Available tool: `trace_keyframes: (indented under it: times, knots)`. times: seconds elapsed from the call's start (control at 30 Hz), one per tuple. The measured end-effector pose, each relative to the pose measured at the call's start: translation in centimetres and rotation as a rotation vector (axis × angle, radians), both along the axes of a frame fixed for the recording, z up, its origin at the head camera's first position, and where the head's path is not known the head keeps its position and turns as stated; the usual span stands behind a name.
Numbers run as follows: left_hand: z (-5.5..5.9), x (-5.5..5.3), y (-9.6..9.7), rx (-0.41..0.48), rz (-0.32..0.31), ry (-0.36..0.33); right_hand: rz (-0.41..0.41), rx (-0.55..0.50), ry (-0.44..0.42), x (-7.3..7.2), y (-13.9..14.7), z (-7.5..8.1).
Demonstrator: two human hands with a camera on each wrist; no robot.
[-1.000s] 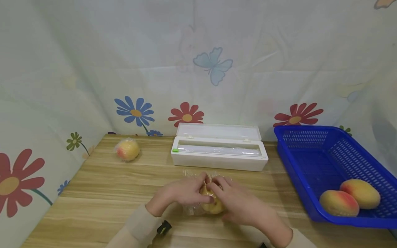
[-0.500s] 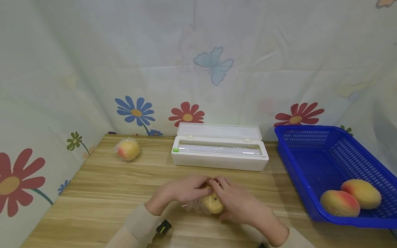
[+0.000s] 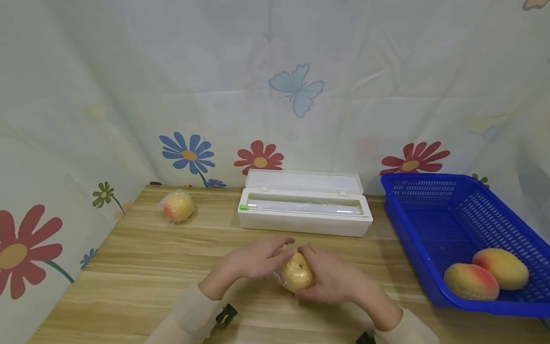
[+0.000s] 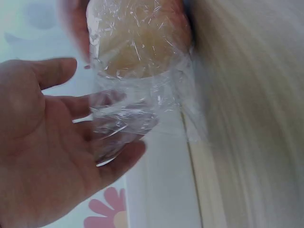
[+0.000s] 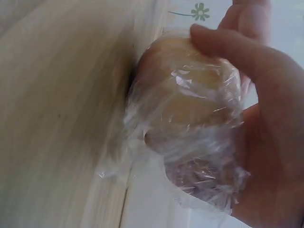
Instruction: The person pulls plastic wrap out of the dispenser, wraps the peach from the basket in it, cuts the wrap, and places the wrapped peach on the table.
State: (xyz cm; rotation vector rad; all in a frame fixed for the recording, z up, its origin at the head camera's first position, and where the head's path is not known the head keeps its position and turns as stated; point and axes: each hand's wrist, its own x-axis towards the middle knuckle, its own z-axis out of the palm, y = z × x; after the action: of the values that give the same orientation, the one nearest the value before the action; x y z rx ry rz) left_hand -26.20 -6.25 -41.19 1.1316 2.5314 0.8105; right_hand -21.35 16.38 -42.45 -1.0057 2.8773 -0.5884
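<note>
A yellow mango (image 3: 297,273) in clear plastic wrap rests on the wooden table before me. My right hand (image 3: 333,277) holds it from the right, thumb at the near side and fingers at the far side. Loose film (image 4: 128,111) trails from the fruit's end in the left wrist view. Behind that film, my left hand (image 3: 251,258) has its fingers spread and fairly straight, not curled round the fruit. The right wrist view shows the right thumb lying on the wrapped mango and crumpled wrap (image 5: 204,175) bunched beneath it.
A white cling film box (image 3: 305,224) with its lid up stands behind the hands, a film roll (image 3: 301,207) inside. Another wrapped mango (image 3: 178,207) sits at the back left. On the right, a blue basket (image 3: 412,258) holds two mangoes (image 3: 471,282).
Both hands were together over the mango, fingers at the film. Now the left hand has eased off it, the right hand grips round it, and more of the fruit shows, slightly turned.
</note>
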Motion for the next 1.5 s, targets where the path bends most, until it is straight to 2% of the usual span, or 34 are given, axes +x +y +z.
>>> trace_keyframes:
  times: [0.1,0.23,0.37,0.5,0.73,0.83,0.97,1.07,1.27,1.5]
  knots:
    - [0.6,0.2,0.1,0.046,0.006,0.084,-0.010,-0.036,-0.044,-0.3,0.2,0.0]
    - [1.1,0.5,0.2,0.136,-0.032,0.181,-0.008,-0.117,-0.138,-0.7,0.5,-0.1]
    - [1.3,0.7,0.3,0.212,-0.065,0.220,-0.015,-0.221,-0.265,-1.1,1.0,-0.1]
    - [1.4,0.8,0.3,0.236,-0.060,0.238,-0.027,-0.323,-0.371,-1.5,1.4,0.2]
    - [1.8,1.0,0.0,0.226,-0.014,0.208,-0.025,-0.474,-0.460,-1.6,2.2,1.1]
    - [2.1,1.1,-0.1,0.222,0.000,0.199,-0.015,-0.554,-0.524,-1.7,2.4,1.3]
    - [2.2,1.4,0.0,0.243,0.003,0.155,0.010,-0.644,-0.593,-1.7,2.6,1.7]
    - [2.3,1.6,0.2,0.260,0.004,0.121,0.008,-0.656,-0.594,-1.6,2.7,2.0]
    - [2.0,1.9,0.6,0.258,0.019,0.110,0.003,-0.702,-0.600,-1.7,2.7,2.0]
    - [1.9,2.4,1.2,0.251,0.072,0.087,0.007,-0.741,-0.579,-1.5,2.8,2.2]
